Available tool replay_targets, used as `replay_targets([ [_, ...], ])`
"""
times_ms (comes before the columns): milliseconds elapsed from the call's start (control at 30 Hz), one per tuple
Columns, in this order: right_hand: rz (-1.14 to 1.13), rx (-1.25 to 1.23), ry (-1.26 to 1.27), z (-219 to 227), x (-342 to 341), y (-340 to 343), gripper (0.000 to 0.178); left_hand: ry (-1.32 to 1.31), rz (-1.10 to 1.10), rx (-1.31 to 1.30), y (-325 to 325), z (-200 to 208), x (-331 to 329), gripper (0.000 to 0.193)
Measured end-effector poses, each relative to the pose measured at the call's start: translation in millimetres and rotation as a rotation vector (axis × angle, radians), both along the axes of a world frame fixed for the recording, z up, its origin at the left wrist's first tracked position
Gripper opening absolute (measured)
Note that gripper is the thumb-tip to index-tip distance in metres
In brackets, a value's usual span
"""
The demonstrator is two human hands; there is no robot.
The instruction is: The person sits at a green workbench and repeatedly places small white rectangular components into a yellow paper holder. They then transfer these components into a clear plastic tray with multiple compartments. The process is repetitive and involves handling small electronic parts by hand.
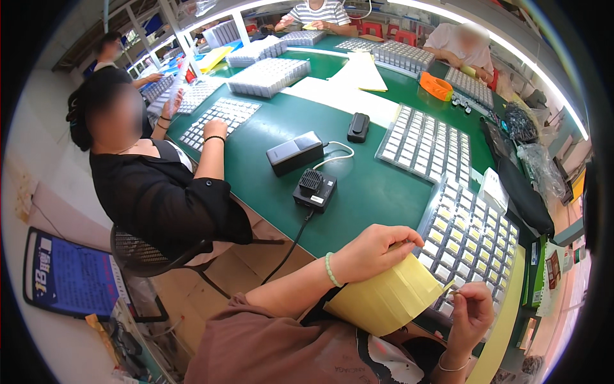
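Note:
In my left hand (382,253), thumb and fingers grip the upper edge of a yellow sheet (384,294) with lines across it, possibly a label sheet. The sheet tilts in front of my body. Close to its right corner, my right hand (472,313) is closed in a pinch; a tiny piece may be between the fingertips, too small to name. Just beyond both hands lies a clear tray (470,240) of small white parts set in rows. Many of those parts carry yellow patches on top.
Another tray of white parts (425,142) sits farther off on the green table (268,185). A dark power bank (295,152) and a black cabled box (314,191) stand left of it. A co-worker (173,185) sits at left, handling trays; others work across the table.

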State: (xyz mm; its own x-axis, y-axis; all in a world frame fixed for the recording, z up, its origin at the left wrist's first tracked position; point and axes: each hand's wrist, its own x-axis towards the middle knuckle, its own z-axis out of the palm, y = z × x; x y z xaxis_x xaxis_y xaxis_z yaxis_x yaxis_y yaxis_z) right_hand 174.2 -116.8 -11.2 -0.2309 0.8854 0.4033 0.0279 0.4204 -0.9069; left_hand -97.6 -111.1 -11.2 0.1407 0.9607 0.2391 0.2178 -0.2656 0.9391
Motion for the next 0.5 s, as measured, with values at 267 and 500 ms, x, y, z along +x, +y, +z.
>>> replay_targets([
  [267, -0.083, -0.069, -0.032, 9, 0, 1, 0.012, 0.053, -0.019, -0.004, 5, 6, -3, 0.020],
  [500, -0.038, -0.092, -0.214, 36, -14, 37, 0.007, 0.229, -0.156, -0.074, 1, 11, -33, 0.015],
])
